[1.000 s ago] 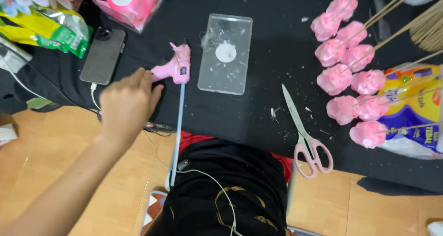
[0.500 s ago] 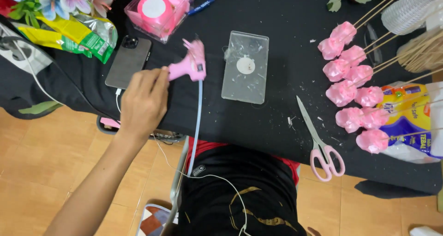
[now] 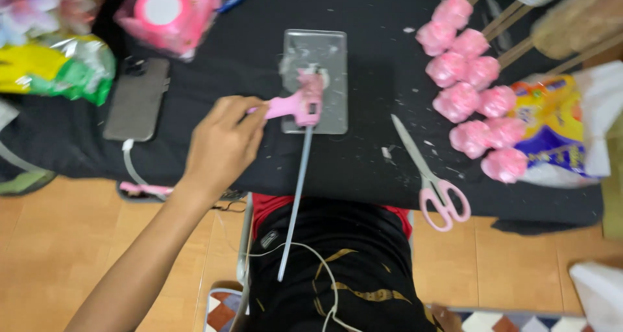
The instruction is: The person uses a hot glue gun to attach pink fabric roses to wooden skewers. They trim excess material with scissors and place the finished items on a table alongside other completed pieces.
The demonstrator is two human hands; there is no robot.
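My left hand [image 3: 224, 144] grips the handle of a pink glue gun [image 3: 300, 101] with a long clear glue stick [image 3: 297, 196] trailing back toward me. The gun's nozzle rests over a clear rectangular plate [image 3: 332, 79] lying on the black table cloth [image 3: 363, 157]. My right hand is out of view. Pink-handled scissors [image 3: 431, 179] lie shut to the right of the plate. Several pink foam flowers on wooden sticks [image 3: 467, 98] lie further right.
A phone [image 3: 136, 98] with a cable lies left of my hand. A pink round container [image 3: 170, 11] stands at the back left, beside a yellow-green bag [image 3: 58, 69] and artificial flowers. A yellow and blue packet [image 3: 551, 127] lies at the right.
My left hand has carried the glue gun rightward, from the cloth left of the plate onto the clear plate. The view has shifted and blurred.
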